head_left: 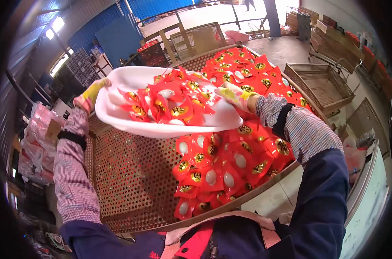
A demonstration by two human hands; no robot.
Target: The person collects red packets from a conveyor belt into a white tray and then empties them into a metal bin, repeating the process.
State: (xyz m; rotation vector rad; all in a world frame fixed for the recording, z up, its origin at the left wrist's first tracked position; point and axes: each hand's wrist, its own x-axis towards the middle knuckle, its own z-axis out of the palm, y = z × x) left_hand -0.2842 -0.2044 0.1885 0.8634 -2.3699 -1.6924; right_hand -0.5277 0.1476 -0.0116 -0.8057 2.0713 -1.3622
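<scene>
A white plastic basin [137, 127] holds a heap of red packets [178, 110] with gold print, some showing a pale egg-shaped item through the wrapper. It hangs tilted over a brown perforated crate [131, 172]. My left hand [92, 94], in a patterned glove, is closed on the basin's left rim. At the opposite end, my gloved right hand [239, 96] grips the right rim, its fingers reaching over the inside edge. Beneath and beyond it, more red packets [226, 166] fill the right part of the crate. The crate's left part shows bare perforated floor.
On the right stand another brown crate [319, 86] and a hand cart [338, 60]. Plastic-wrapped pink bundles [40, 142] are stacked at left. A pale-topped table edge [368, 190] is near my right elbow. Wooden frames [198, 41] lean at the back.
</scene>
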